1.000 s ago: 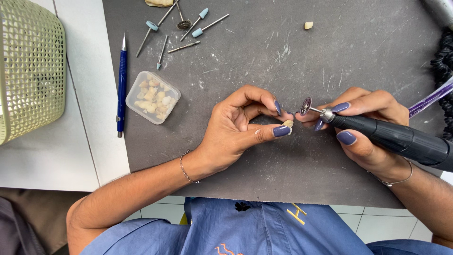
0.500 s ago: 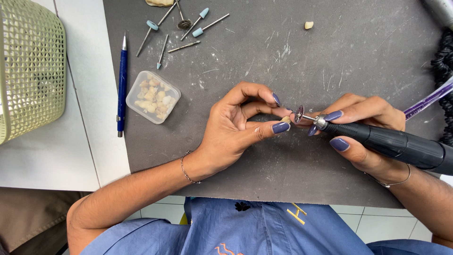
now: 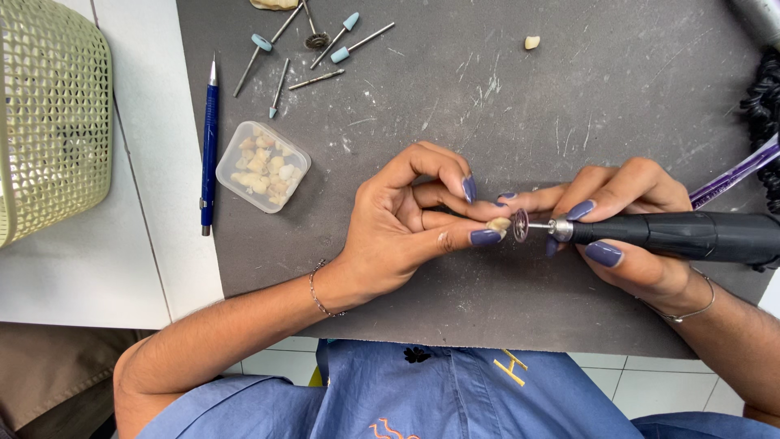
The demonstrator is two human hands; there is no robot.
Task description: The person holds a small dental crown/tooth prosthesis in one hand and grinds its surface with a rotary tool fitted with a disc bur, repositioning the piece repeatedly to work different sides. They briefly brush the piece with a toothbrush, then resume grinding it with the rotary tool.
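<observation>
Left fingers (image 3: pixel 485 236) pinching small tooth piece (image 3: pixel 499 224), right fingers (image 3: pixel 602 254) gripping rotary handpiece (image 3: pixel 674 236), disc touching it

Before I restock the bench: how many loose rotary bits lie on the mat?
6, clustered at the mat's top left: blue-tipped bits at far left, upper right and right; a wheel-headed bit; two thin bits, and. More may be beyond the top edge.

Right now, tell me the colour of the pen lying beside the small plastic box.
The pen is dark blue with a silver tip, clearest in the head view.
</observation>
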